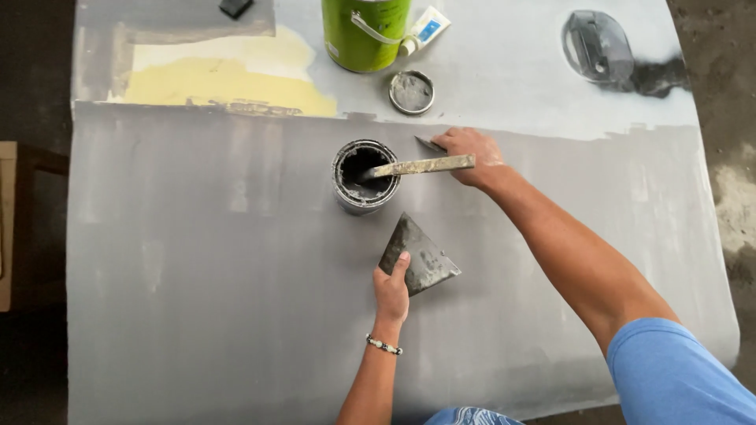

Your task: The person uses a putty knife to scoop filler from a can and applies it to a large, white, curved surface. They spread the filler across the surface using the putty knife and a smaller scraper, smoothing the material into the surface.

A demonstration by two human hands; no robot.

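Okay, right hand (471,154) is closed around a flat stick (421,165) whose tip dips into the small open can (365,175) of dark grey paste; a second dark blade tip shows just behind the fingers. Left hand (391,290), just below the can, pinches a dark triangular scraper (420,255) by its corner, thumb on top, blade loaded side up. Everything sits on a big grey-coated panel (197,275).

Risk, as I judge it: the can is light and the stick levers on its rim, so a hard stir could tip it and spill paste over the panel. Paste could also drip off the stick between can and scraper.

Above the can: its round lid (411,92), a green bucket (365,33) with a wire handle, and a white tube (424,30) with a blue patch leaning on the bucket.
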